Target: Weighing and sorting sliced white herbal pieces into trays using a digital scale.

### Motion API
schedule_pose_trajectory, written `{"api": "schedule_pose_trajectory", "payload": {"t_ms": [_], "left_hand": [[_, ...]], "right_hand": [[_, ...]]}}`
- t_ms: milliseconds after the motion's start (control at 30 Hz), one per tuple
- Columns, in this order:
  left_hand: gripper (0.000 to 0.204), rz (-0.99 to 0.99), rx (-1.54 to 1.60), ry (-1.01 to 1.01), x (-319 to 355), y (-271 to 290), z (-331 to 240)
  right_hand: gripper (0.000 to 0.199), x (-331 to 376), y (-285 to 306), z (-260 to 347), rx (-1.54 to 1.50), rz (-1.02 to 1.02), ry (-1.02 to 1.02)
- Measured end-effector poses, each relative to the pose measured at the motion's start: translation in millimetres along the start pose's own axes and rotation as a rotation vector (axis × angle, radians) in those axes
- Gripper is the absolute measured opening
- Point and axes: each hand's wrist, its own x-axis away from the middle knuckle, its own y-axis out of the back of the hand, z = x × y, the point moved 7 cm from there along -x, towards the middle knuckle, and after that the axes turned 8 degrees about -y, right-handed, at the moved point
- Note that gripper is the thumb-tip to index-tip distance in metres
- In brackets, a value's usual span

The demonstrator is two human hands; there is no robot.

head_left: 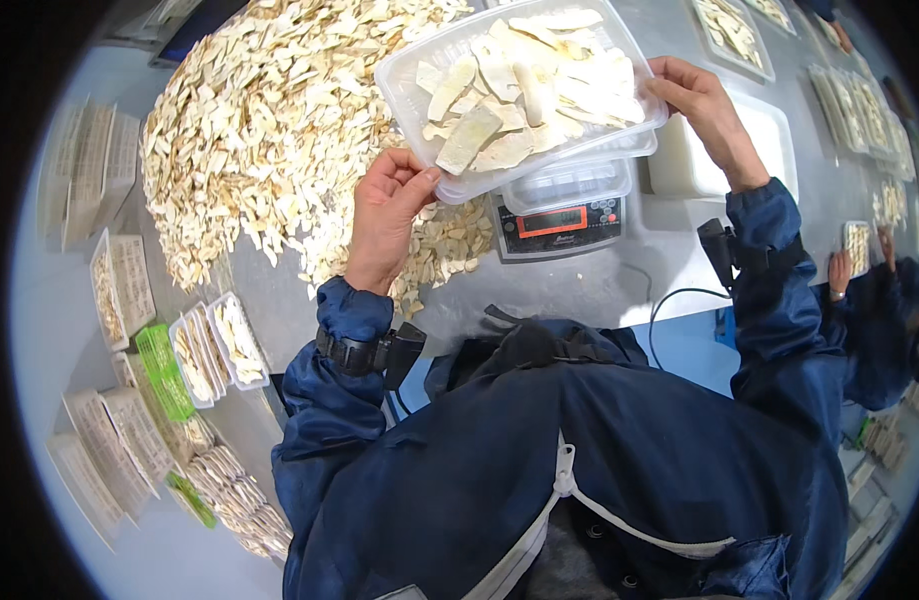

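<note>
Both of my hands hold a clear plastic tray (419, 95) filled with pale dried slices, lifted just above a small digital scale (559, 222). My left hand (387, 215) grips the tray's near left corner, thumb on the rim. At the tray's right end, my right hand (704, 110) pinches the edge. An empty clear tray (569, 183) rests on the scale's platform under the filled one. A big heap of the same pale slices (269, 130) covers the grey table to the left.
Filled and stacked trays (219, 345) and a green basket (164, 370) stand at the left. A white tub (769, 140) sits right of the scale, with more filled trays (734, 35) beyond. Another person's hand (839, 272) shows at the right edge.
</note>
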Motion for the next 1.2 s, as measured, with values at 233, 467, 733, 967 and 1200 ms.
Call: {"api": "schedule_pose_trajectory", "payload": {"t_ms": [233, 467, 733, 967, 1200], "left_hand": [[0.012, -0.047, -0.104, -0.161, -38, -13, -1], [0.023, -0.022, -0.289, -0.234, -51, -21, -2], [0.036, -0.07, -0.526, -0.289, -47, -8, -2], [0.038, 0.073, -1.11, -0.536, 11, 23, -9], [0.039, 0.254, -1.346, -0.209, 103, 117, -68]], "right_hand": [[0.01, -7, 18, -1, 0.041, -0.031, 0.023], [0.011, -12, 21, -21, 0.085, -0.194, 0.182], [0.015, -4, 8, -23, 0.22, -0.481, 0.349], [0.021, 10, 22, -19, 0.284, -0.583, 0.444], [0.017, 28, 56, -22, -0.105, -0.555, 0.364]]}}
